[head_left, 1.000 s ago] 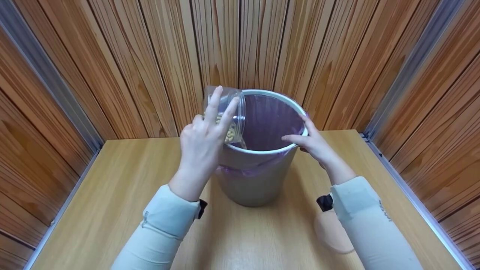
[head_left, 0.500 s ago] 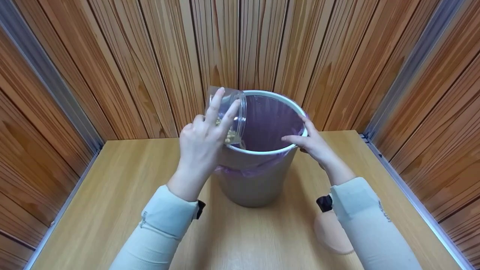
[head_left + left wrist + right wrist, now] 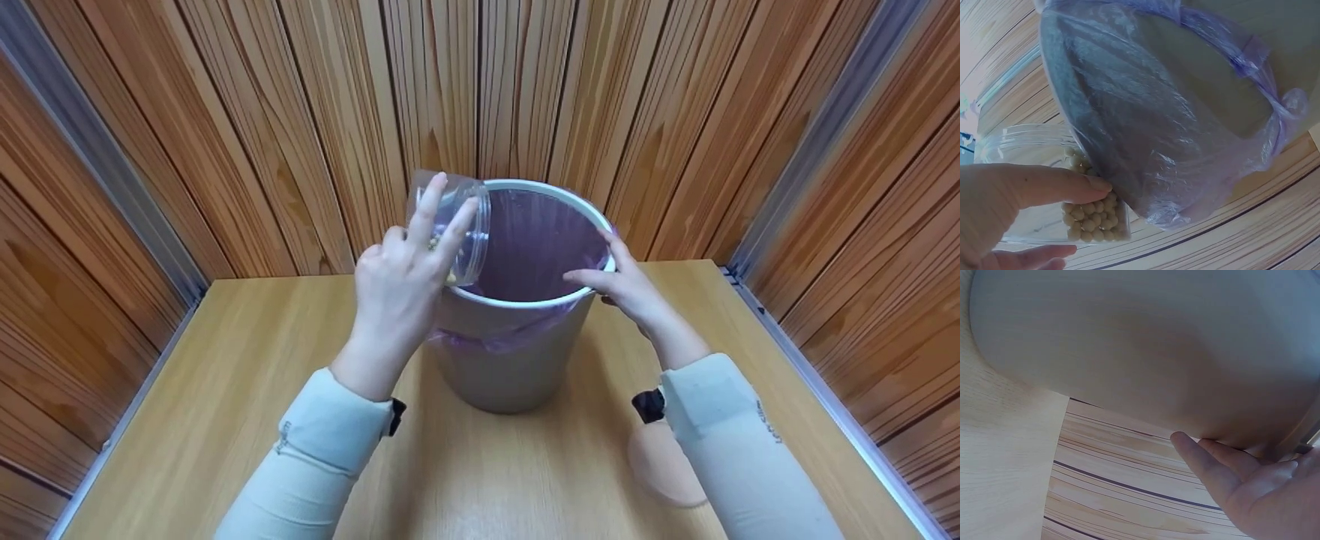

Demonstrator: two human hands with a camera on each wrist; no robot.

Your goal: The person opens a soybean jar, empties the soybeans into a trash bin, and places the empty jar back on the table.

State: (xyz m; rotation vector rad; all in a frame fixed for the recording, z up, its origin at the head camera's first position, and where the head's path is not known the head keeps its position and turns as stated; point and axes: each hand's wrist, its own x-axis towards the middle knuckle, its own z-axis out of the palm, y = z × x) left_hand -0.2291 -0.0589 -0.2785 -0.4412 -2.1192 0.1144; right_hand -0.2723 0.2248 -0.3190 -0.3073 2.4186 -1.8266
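My left hand point(image 3: 401, 285) grips a clear plastic jar point(image 3: 477, 238), tipped on its side with its mouth over the left rim of a grey trash can point(image 3: 510, 375). Small round beige beans point(image 3: 1090, 220) lie along the jar's lower side in the left wrist view, partly behind my thumb. A purple bin liner point(image 3: 536, 240) lines the can and folds over its rim. At the can's right side, my right hand point(image 3: 626, 281) holds the rim, thumb inside and other fingers outside. Those outer fingers point(image 3: 1207, 464) show beneath the can wall in the right wrist view.
The can stands upright on a wooden table point(image 3: 262, 360). A flat, round peach-coloured disc point(image 3: 664, 465) lies at the front right, partly under my right forearm. Wood-panelled walls point(image 3: 315, 135) close in the back and both sides.
Fewer beans show in the jar, and those seen at its mouth earlier are gone. My left hand has shifted slightly left, with the jar tipped a little further. The right hand stays in place.
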